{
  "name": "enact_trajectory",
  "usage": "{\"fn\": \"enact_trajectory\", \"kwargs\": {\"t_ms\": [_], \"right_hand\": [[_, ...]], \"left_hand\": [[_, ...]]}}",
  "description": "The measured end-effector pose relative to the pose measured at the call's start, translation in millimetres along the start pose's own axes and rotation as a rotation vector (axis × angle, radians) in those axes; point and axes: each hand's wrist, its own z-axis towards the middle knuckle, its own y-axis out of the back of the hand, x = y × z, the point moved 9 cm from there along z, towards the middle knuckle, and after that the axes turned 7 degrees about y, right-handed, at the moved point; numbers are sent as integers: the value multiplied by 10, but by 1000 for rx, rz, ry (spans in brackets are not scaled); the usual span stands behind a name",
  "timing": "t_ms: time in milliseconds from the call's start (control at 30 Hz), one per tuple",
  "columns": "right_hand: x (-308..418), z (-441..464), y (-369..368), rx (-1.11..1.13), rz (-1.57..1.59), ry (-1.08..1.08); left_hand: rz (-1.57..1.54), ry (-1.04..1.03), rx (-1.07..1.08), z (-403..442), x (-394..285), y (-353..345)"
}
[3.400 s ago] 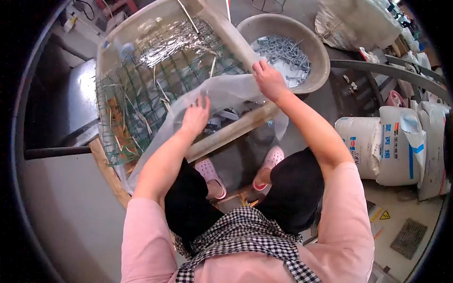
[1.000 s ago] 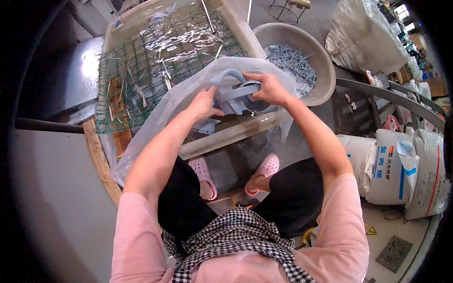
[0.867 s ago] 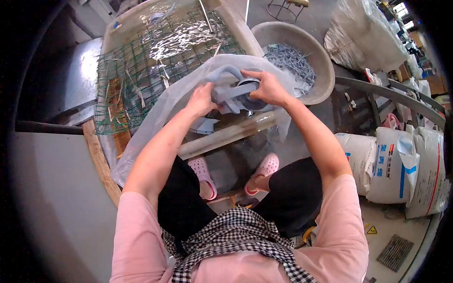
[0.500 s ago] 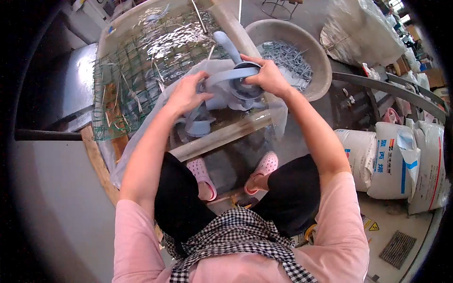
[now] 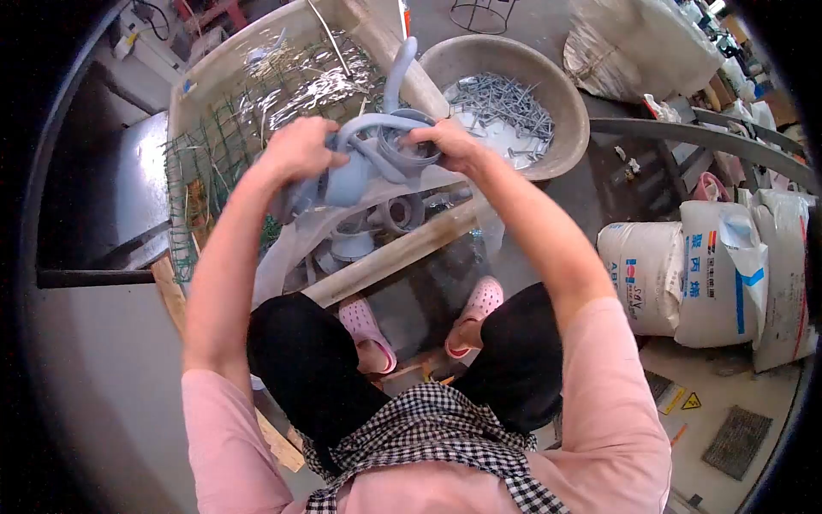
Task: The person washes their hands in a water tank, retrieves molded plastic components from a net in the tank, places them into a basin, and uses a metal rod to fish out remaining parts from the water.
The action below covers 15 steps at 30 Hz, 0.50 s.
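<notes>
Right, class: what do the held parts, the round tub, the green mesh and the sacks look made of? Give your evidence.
Parts: probably moulded plastic, smooth, satin blue-grey, with rounded edges.
Tub: likely thick plastic, dull grey, with a rolled-looking rim.
Mesh: plastic-coated wire or plastic; thin green strands in a grid.
Sacks: perhaps woven plastic, matt white, creased and printed.

smooth matt grey-blue plastic-looking parts (image 5: 349, 182), thin translucent plastic sheet (image 5: 295, 236), green wire-like mesh (image 5: 224, 128), glossy rippled water (image 5: 321, 86), rough bare wood strip (image 5: 278, 441), checked cloth apron (image 5: 419, 428), matt pink clogs (image 5: 364, 321), shiny metal-looking panel (image 5: 145, 171), dull worn basin (image 5: 569, 111)
</notes>
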Motion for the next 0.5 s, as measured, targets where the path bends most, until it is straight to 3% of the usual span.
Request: {"fn": "enact_trajectory", "kwargs": {"t_ms": [167,233,367,500], "right_hand": [[-429,165,-148,-67,436,-48],[-590,247,-243,-30,407,-97],[-536,231,-480,17,533,-133],[-79,306,-212,48,485,57]], "left_hand": [[429,-129,98,321,-260,245],[621,-111,216,350,-355,303],[789,-98,272,445,-469,399],[721,-67,212,527,-686,683]]}}
